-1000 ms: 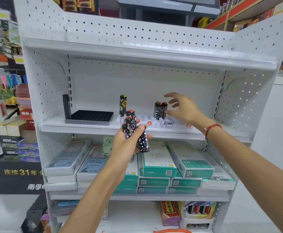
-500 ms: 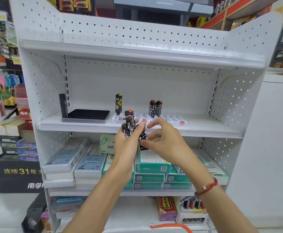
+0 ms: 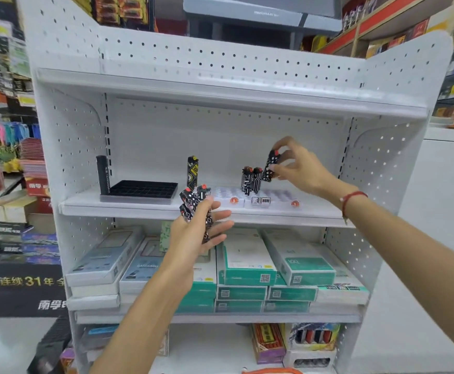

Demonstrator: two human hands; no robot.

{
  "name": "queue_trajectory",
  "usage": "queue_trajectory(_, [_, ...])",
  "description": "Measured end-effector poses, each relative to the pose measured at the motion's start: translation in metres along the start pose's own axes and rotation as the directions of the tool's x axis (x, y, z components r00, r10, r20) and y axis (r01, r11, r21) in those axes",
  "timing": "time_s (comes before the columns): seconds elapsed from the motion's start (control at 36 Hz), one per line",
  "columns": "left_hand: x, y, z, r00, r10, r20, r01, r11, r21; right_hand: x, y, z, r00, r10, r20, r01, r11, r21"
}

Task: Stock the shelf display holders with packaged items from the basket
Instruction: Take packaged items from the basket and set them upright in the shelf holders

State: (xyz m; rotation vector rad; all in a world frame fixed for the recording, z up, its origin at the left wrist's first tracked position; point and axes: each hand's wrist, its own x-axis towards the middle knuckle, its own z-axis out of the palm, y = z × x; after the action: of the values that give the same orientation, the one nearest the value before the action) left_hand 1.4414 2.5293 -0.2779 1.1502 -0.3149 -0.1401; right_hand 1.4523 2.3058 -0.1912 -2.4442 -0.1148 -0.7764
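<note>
1. Patterned lighters (image 3: 194,209), a small bunch, black with white marks and red caps, gripped in the left hand (image 3: 193,238) nearest the camera, in front of the middle shelf (image 3: 144,209); long axes roughly upright, caps up, leaning a little left. Thumb curled across the bunch, the other fingers (image 3: 220,228) nearly straight, reaching right beneath it.

2. Below and behind that hand, teal and white boxes (image 3: 250,265) stacked flat on the lower shelf; more cartons on the bottom shelf.

3. Single lighter (image 3: 270,167) pinched in the right hand (image 3: 298,168), held over the white display holder (image 3: 271,201) on the middle shelf, just right of two lighters (image 3: 251,180) standing upright in it. Long axis near vertical, red cap up, top tipped slightly right. Fingertips curled round the upper part, thumb at the lower; contact with the holder hard to judge, probably just above it.

4. Further left on the same shelf, one taller lighter (image 3: 192,171) upright, then a black gridded tray (image 3: 142,188) with a black tube (image 3: 102,174) standing at its left corner.

5. White perforated shelving unit (image 3: 220,58); shop aisles with packed shelves behind, both sides.
</note>
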Motion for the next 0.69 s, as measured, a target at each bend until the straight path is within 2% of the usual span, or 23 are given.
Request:
queue_trajectory(0.08, [0.002, 0.001, -0.003, 1.000, -0.004, -0.010, 0.004, 1.000, -0.010, 0.005, 0.004, 0.005, 0.995, -0.010, 0.100, 0.015, 0.999, -0.046])
queue_trajectory(0.25, [0.003, 0.003, -0.006, 1.000, -0.010, -0.010, 0.010, 0.999, -0.036, 0.007, 0.012, 0.017, 0.989, -0.047, 0.141, 0.059, 0.995, -0.083])
queue_trajectory(0.33, [0.004, 0.003, -0.007, 1.000, -0.011, -0.017, 0.010, 0.999, -0.044, 0.008, 0.013, 0.019, 0.994, -0.085, 0.067, 0.094, 0.985, -0.144])
queue_trajectory(0.44, [0.005, 0.003, -0.007, 1.000, -0.008, -0.012, 0.007, 0.999, -0.046, 0.008, 0.014, 0.026, 0.992, -0.087, -0.093, 0.069, 0.980, -0.185])
queue_trajectory(0.58, [0.005, 0.001, -0.007, 1.000, -0.010, -0.005, 0.010, 0.999, -0.046, 0.010, 0.016, 0.036, 0.979, 0.005, -0.206, -0.015, 0.999, -0.051])
queue_trajectory(0.69, [0.006, 0.001, -0.006, 1.000, -0.010, -0.002, 0.010, 0.999, -0.042, 0.012, 0.017, 0.039, 0.968, 0.100, -0.232, -0.094, 0.995, 0.038])
